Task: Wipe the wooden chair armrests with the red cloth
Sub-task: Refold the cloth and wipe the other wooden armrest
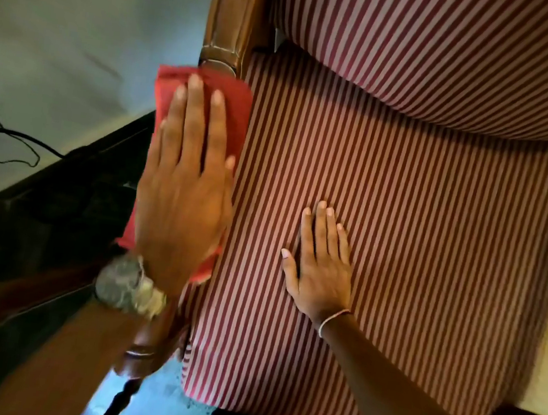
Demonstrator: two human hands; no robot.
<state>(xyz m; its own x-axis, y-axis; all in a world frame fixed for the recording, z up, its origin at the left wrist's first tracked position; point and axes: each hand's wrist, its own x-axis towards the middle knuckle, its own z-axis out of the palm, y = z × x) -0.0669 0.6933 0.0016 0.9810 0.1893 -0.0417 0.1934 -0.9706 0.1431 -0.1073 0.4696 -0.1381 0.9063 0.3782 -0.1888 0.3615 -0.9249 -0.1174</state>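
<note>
My left hand (182, 182) lies flat, palm down, on the red cloth (234, 109), pressing it onto the chair's left wooden armrest (232, 16). The cloth covers the middle of the armrest; polished brown wood shows beyond my fingertips, and the armrest's front end (144, 353) shows below my wrist. A metal watch is on that wrist. My right hand (320, 264) rests flat with fingers spread on the striped seat cushion (416, 242), holding nothing. The right armrest is hardly visible at the frame's right edge.
The striped backrest cushion (457, 50) fills the top right. A dark wooden table or cabinet (59, 201) stands close to the left of the chair, with black cables (5, 133) against the pale wall. Blue-grey floor (155, 406) shows below the seat.
</note>
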